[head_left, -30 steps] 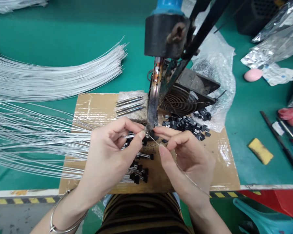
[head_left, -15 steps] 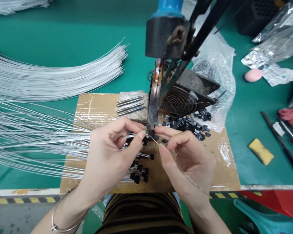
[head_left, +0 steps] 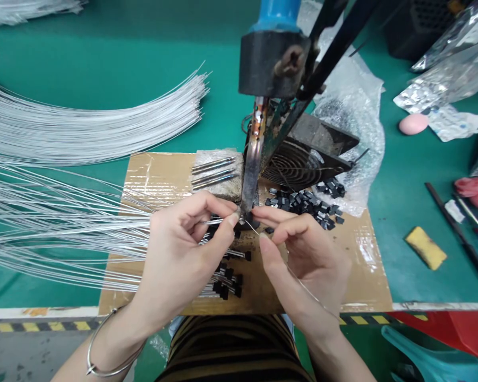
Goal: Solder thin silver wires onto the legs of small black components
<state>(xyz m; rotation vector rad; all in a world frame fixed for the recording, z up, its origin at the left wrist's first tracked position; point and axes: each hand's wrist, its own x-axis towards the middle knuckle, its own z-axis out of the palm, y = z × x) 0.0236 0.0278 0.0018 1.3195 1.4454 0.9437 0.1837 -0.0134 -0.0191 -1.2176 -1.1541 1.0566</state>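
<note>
My left hand [head_left: 195, 249] is closed, thumb and forefinger pinching a thin white wire with a metal-sleeved end [head_left: 212, 221]; the very tip is mostly hidden by the fingers. My right hand [head_left: 306, 260] pinches a fine silvery solder wire [head_left: 255, 229], whose tail runs across the palm to the wrist. Both fingertips meet just below the flat tip of a soldering iron [head_left: 252, 175], which hangs point down from a stand arm [head_left: 322, 63]. The solder's end touches or nearly touches that tip; I cannot tell which.
Under the hands lies a cardboard sheet [head_left: 362, 265]. Finished-looking wires with black connectors [head_left: 233, 284] rest near me, and loose black connectors [head_left: 306, 204] lie by a small fan [head_left: 298, 162]. Metal rods [head_left: 213, 172] sit on a pad. White wire bundles [head_left: 103, 132] spread left; a yellow sponge [head_left: 425, 248] lies right.
Hardly anything differs. The whole view has shifted very slightly, while both hands keep their pinches at the iron's tip.
</note>
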